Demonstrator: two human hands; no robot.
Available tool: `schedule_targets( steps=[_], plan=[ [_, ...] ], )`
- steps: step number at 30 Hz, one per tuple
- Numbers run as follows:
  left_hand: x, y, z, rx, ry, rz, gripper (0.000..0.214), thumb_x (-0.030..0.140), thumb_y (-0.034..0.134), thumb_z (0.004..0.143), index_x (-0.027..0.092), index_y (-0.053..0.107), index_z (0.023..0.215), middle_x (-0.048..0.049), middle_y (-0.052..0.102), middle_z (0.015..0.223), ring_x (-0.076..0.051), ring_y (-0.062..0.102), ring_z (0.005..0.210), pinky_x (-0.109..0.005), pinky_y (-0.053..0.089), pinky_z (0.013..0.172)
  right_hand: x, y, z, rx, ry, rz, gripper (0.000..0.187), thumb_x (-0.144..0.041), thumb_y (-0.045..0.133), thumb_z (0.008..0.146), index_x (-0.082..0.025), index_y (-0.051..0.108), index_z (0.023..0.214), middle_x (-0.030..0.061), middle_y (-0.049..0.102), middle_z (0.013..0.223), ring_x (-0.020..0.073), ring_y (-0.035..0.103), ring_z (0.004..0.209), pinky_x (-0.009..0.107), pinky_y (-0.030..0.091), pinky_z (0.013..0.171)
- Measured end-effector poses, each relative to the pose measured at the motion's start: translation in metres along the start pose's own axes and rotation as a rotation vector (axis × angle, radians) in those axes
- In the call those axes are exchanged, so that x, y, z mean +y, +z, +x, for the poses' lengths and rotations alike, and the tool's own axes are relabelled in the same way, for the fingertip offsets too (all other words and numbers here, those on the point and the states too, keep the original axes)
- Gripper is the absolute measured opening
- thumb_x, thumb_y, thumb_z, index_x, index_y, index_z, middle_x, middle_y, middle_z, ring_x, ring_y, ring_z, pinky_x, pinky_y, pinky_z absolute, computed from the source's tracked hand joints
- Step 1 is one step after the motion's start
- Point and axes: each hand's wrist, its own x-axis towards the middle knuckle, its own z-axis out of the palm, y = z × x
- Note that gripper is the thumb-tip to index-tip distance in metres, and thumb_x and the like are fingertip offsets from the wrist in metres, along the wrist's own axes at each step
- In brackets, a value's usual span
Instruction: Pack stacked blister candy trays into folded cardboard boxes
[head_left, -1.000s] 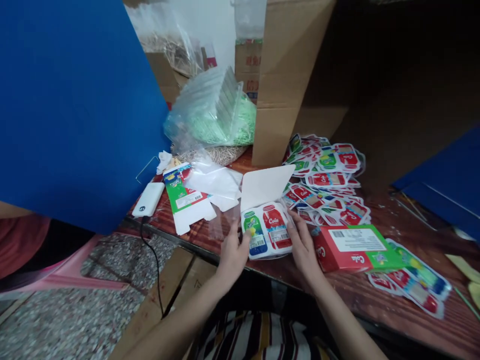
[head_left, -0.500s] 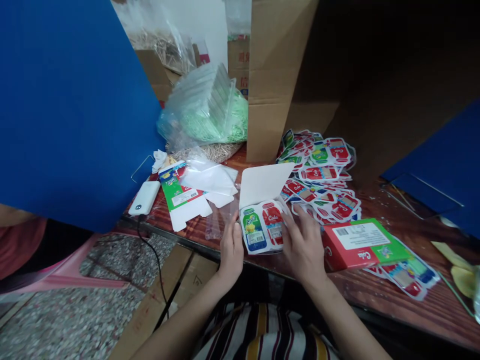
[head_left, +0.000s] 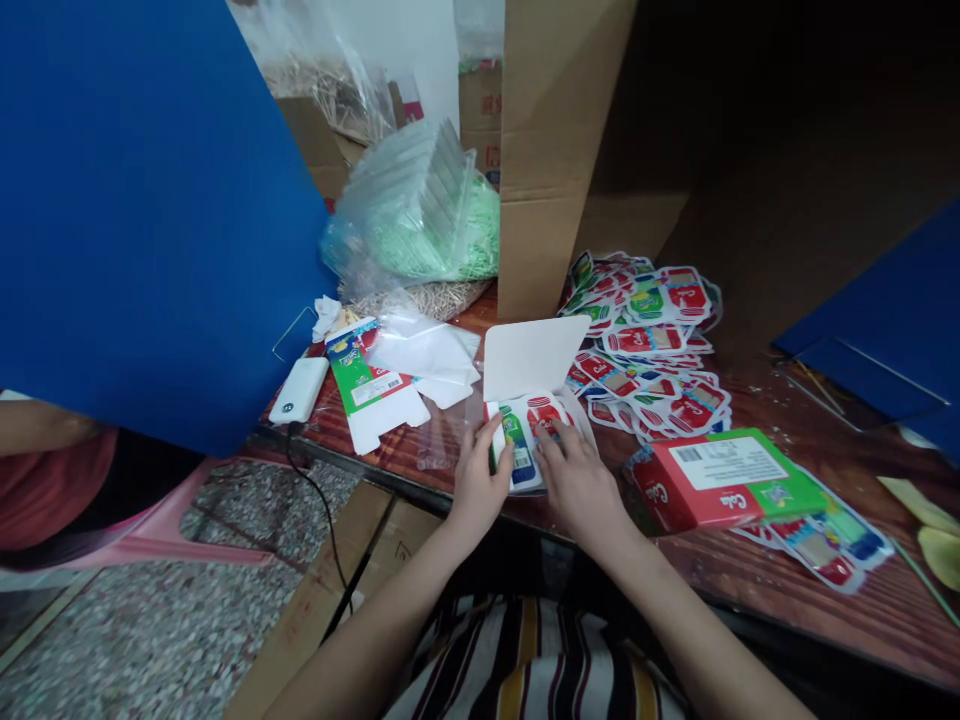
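A small carton (head_left: 532, 360) is at the table's front edge in the head view, its white lid flap standing up. Inside lie flat jar-shaped packets (head_left: 521, 470) printed Sprite and Cola, side by side. My left hand (head_left: 481, 478) grips the carton's left wall, thumb and fingers closed around it. The fingers of my right hand (head_left: 581, 483) lie spread over the Cola packet, pressing on its face; that packet is partly covered. A closed red and green carton (head_left: 731, 480) rests to the right of my right hand, on top of more packets.
A heap of packets (head_left: 652, 350) lies behind at right. To the left are a flattened carton (head_left: 371, 385), clear plastic bags (head_left: 420, 345) and a white power bank (head_left: 298, 390) with a cable. Blue panels (head_left: 135, 200) and a cardboard upright (head_left: 551, 170) bound the table.
My left hand has moved up onto the carton's left wall and its thumb has come over the edge. My right hand has shifted left, from the carton's right side onto the packets.
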Motion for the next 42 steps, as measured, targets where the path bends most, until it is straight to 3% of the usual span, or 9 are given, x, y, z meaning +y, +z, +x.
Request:
schedule_targets(
  steps=[6, 10, 14, 17, 19, 22, 26, 37, 42],
  plan=[
    [0.001, -0.003, 0.007, -0.096, -0.002, 0.171, 0.032, 0.022, 0.047, 0.09, 0.018, 0.06, 0.119, -0.0144, 0.052, 0.12, -0.027, 0.055, 0.116, -0.044, 0.046, 0.099, 0.004, 0.009, -0.004, 0.068, -0.033, 0.052, 0.036, -0.02, 0.044, 0.093, -0.012, 0.059, 0.125, 0.0218, 0.057, 0.127, 0.0373, 0.054, 0.117, 0.052, 0.048, 0.094],
    [0.005, -0.01, 0.01, -0.132, 0.177, 0.387, 0.033, 0.023, 0.045, 0.092, 0.016, 0.059, 0.12, -0.0188, 0.036, 0.142, -0.034, 0.039, 0.133, -0.052, 0.04, 0.104, 0.012, 0.001, -0.009, 0.174, -0.051, 0.196, 0.042, -0.017, 0.044, 0.093, -0.018, 0.052, 0.134, 0.016, 0.055, 0.132, 0.0352, 0.038, 0.134, 0.055, 0.04, 0.104],
    [0.016, -0.019, 0.017, -0.216, 0.425, 0.609, 0.039, 0.025, 0.043, 0.094, 0.015, 0.05, 0.131, -0.0199, 0.035, 0.146, -0.037, 0.024, 0.141, -0.058, 0.03, 0.109, 0.016, -0.005, -0.016, 0.305, 0.168, 0.353, 0.061, -0.03, 0.053, 0.091, -0.022, 0.03, 0.147, 0.0159, 0.036, 0.149, 0.0343, 0.031, 0.139, 0.058, 0.034, 0.108],
    [0.027, -0.021, 0.031, -0.418, 0.626, 0.644, 0.042, 0.026, 0.039, 0.096, 0.02, 0.045, 0.137, -0.0158, 0.039, 0.146, -0.033, 0.022, 0.143, -0.053, 0.029, 0.112, 0.018, 0.0, -0.02, 0.236, 0.41, 0.603, 0.079, -0.044, 0.054, 0.089, -0.015, 0.016, 0.151, 0.0216, 0.037, 0.147, 0.0339, 0.039, 0.135, 0.055, 0.041, 0.104],
    [0.032, -0.018, 0.041, -0.56, 0.737, 0.63, 0.043, 0.028, 0.036, 0.098, 0.024, 0.041, 0.14, -0.0105, 0.033, 0.152, -0.029, 0.017, 0.146, -0.05, 0.025, 0.114, 0.019, 0.005, -0.021, 0.162, 0.473, 0.766, 0.077, -0.048, 0.051, 0.09, -0.013, 0.019, 0.151, 0.0206, 0.038, 0.147, 0.0319, 0.039, 0.135, 0.053, 0.039, 0.106],
    [0.032, -0.009, 0.052, -0.694, 0.77, 0.629, 0.046, 0.036, 0.031, 0.099, 0.026, 0.037, 0.143, -0.0057, 0.03, 0.155, -0.026, 0.017, 0.146, -0.048, 0.021, 0.116, 0.02, 0.009, -0.022, 0.135, 0.502, 0.914, 0.068, -0.049, 0.047, 0.092, -0.015, 0.029, 0.148, 0.0154, 0.036, 0.151, 0.028, 0.034, 0.139, 0.049, 0.031, 0.112],
    [0.026, 0.0, 0.053, -0.741, 0.728, 0.663, 0.049, 0.041, 0.025, 0.1, 0.023, 0.04, 0.142, -0.005, 0.034, 0.154, -0.025, 0.021, 0.145, -0.047, 0.02, 0.116, 0.023, 0.009, -0.023, 0.144, 0.54, 1.007, 0.059, -0.046, 0.044, 0.094, -0.021, 0.034, 0.147, 0.0099, 0.037, 0.151, 0.0235, 0.033, 0.14, 0.047, 0.025, 0.116],
    [0.028, 0.003, 0.053, -0.764, 0.717, 0.701, 0.047, 0.04, 0.026, 0.099, 0.023, 0.043, 0.14, -0.0075, 0.037, 0.152, -0.024, 0.029, 0.142, -0.049, 0.02, 0.114, 0.04, 0.021, -0.016, 0.079, 0.244, 0.775, 0.055, -0.032, 0.031, 0.099, -0.023, 0.018, 0.152, 0.0072, 0.022, 0.158, 0.0202, 0.02, 0.145, 0.044, 0.025, 0.117],
    [0.027, 0.002, 0.052, -0.773, 0.673, 0.609, 0.046, 0.038, 0.031, 0.098, 0.017, 0.046, 0.136, -0.0126, 0.043, 0.148, -0.026, 0.027, 0.143, -0.051, 0.018, 0.115, 0.044, 0.015, -0.013, 0.037, 0.094, 0.73, 0.053, -0.027, 0.033, 0.098, -0.024, 0.024, 0.151, 0.0069, 0.021, 0.158, 0.0198, 0.023, 0.144, 0.043, 0.028, 0.116]
  ],
)
